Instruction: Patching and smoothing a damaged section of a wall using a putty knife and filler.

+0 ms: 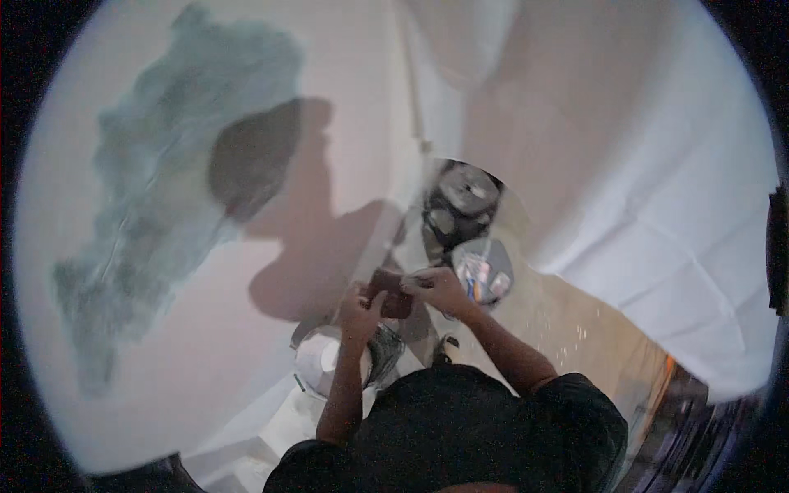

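In front of my body, my left hand [362, 311] grips a flat, square, reddish-brown piece [393, 297] by its left side. My right hand [440, 289] is closed at the piece's upper right corner, its fingers pressed together around a small greyish thing [417, 282]. Blur hides what that greyish thing is, and whether it is joined to the brown piece. Both forearms reach up from the lower edge, bare below dark sleeves.
At left, the pale wall [271, 57] bears a large grey-green patch [197, 99] and my shadow. A white bucket [316, 361] stands beside my left forearm. Beyond my right hand are a grey container [503, 261] with colourful items and a dark holder [429, 197]. White sheeting [657, 246] hangs at right.
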`<action>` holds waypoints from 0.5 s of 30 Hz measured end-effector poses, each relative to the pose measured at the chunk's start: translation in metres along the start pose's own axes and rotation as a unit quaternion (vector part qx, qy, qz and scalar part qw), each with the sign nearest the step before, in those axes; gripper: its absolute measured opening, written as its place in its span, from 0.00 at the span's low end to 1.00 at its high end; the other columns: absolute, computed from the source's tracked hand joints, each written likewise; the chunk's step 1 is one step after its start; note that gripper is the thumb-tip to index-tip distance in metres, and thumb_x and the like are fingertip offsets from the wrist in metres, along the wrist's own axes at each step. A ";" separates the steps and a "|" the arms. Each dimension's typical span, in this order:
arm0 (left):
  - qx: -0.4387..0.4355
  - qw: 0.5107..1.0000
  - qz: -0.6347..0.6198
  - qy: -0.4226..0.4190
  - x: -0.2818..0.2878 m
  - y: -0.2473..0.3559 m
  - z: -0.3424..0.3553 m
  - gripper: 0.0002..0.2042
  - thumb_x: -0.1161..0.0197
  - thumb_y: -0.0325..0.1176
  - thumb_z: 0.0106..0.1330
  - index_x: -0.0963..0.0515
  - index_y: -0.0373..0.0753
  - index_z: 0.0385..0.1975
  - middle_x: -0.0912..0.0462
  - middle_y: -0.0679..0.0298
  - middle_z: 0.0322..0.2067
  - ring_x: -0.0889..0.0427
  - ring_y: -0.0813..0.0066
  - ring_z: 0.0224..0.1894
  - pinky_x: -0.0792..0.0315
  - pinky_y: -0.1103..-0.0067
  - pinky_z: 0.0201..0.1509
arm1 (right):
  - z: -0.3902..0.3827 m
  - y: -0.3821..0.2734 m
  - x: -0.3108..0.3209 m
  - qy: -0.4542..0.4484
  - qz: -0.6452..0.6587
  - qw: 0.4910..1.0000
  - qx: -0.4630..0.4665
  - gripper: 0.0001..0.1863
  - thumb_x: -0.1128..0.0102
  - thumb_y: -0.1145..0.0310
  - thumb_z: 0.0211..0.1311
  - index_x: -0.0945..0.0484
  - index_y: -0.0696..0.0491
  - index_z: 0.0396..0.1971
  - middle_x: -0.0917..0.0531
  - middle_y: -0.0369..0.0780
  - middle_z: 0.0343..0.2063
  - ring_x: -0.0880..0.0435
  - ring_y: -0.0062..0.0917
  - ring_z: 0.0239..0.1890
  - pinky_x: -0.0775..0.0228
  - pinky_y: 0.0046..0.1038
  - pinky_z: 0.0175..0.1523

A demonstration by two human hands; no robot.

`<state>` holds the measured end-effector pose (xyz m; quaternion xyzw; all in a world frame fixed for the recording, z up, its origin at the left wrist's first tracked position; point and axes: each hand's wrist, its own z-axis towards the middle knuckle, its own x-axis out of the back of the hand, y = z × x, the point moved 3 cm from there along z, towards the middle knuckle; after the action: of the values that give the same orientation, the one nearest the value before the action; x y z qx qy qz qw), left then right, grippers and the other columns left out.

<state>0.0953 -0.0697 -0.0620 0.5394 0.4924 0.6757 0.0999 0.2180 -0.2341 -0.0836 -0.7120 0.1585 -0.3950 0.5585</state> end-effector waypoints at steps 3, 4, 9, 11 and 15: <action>-0.051 0.986 0.066 -0.142 -0.086 0.046 0.018 0.19 0.31 0.41 0.56 0.27 0.30 0.34 0.22 0.49 0.26 0.19 0.53 0.30 0.28 0.65 0.34 | -0.054 0.006 0.090 0.064 -0.036 0.996 -0.057 0.15 0.33 0.63 0.55 0.17 0.59 0.36 0.15 0.39 0.28 0.20 0.17 0.31 0.27 0.25 0.40; -0.112 0.971 0.104 -0.185 -0.117 0.056 0.021 0.19 0.31 0.40 0.56 0.27 0.30 0.35 0.22 0.47 0.26 0.19 0.51 0.32 0.28 0.64 0.35 | -0.071 0.038 0.105 0.087 -0.029 0.993 -0.075 0.15 0.33 0.63 0.55 0.17 0.59 0.36 0.15 0.39 0.28 0.20 0.17 0.31 0.27 0.25 0.40; -0.260 0.915 -0.007 -0.308 -0.213 0.111 0.007 0.17 0.32 0.38 0.55 0.28 0.32 0.37 0.23 0.44 0.29 0.22 0.42 0.38 0.29 0.62 0.37 | -0.157 0.121 0.135 0.237 0.171 0.948 -0.128 0.10 0.35 0.69 0.57 0.17 0.59 0.36 0.15 0.35 0.28 0.21 0.15 0.30 0.28 0.22 0.39; -0.271 0.901 -0.003 -0.339 -0.232 0.107 0.004 0.17 0.32 0.37 0.54 0.28 0.33 0.37 0.23 0.43 0.30 0.24 0.40 0.39 0.29 0.62 0.38 | -0.171 0.148 0.124 0.252 0.159 0.932 -0.205 0.09 0.35 0.69 0.58 0.17 0.59 0.35 0.16 0.35 0.27 0.21 0.16 0.30 0.29 0.21 0.38; -0.283 0.879 0.007 -0.383 -0.260 0.092 0.009 0.19 0.32 0.38 0.54 0.27 0.33 0.39 0.22 0.44 0.30 0.23 0.41 0.38 0.29 0.62 0.38 | -0.182 0.179 0.106 0.267 0.214 0.898 -0.275 0.09 0.36 0.69 0.59 0.19 0.59 0.34 0.16 0.36 0.28 0.20 0.17 0.31 0.28 0.22 0.38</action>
<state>0.2429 -0.2829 -0.1552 0.7086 0.1996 0.5273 0.4242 0.1894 -0.4851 -0.1954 -0.6539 0.5526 -0.3822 0.3480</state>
